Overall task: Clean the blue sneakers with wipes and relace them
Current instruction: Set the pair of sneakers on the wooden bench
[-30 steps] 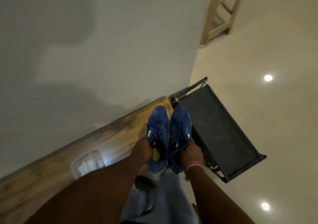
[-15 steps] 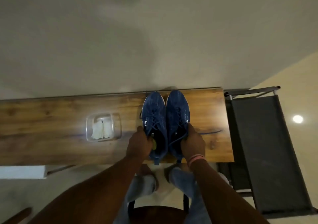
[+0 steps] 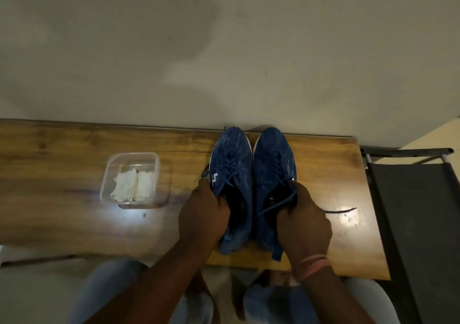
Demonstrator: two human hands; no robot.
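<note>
Two blue sneakers stand side by side on the wooden table [image 3: 62,149], toes toward the wall. My left hand [image 3: 202,216] grips the collar of the left sneaker [image 3: 232,169]. My right hand [image 3: 305,224] grips the collar of the right sneaker [image 3: 272,166], its fingers curled over the opening. Both shoes are laced; a loose blue lace end [image 3: 341,210] trails to the right across the tabletop. A clear plastic box [image 3: 154,164] left of the shoes holds white folded wipes [image 3: 130,185].
A plain wall rises directly behind the table. A dark fabric rack with a metal frame [image 3: 418,211] stands against the table's right end. My knees in light jeans [image 3: 286,301] show below the table's near edge.
The view has swung from the table's corner to face it squarely. Both hands have set the sneakers down on the table near the wall and still grip them.
</note>
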